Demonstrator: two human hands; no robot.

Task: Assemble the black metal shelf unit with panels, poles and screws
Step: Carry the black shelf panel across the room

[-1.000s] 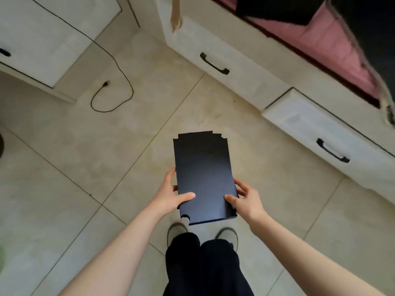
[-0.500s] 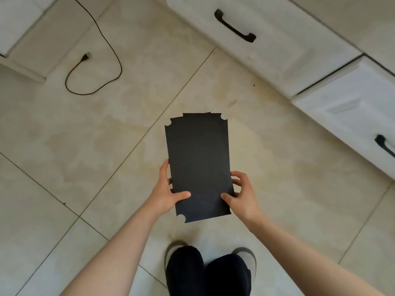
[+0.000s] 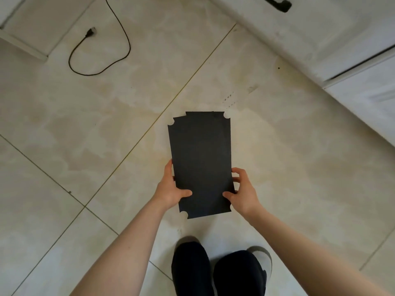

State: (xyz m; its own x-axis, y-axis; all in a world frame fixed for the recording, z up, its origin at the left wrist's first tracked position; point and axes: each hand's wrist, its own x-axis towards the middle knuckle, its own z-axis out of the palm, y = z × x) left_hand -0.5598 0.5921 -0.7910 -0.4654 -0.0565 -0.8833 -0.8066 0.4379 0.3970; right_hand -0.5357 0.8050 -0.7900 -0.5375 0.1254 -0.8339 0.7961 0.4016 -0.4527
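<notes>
Both hands [image 3: 210, 192] pinch the near end of the black panel [image 3: 201, 161]; that loose edge-grip could let it drop onto the floor [image 3: 85, 129].

Beige tiled floor [image 3: 85, 135] with stained patches; black cable [image 3: 119, 35] with plug lying loose at upper left; white drawer fronts [image 3: 320, 28] along upper right, one black handle [image 3: 277, 4] partly visible
</notes>
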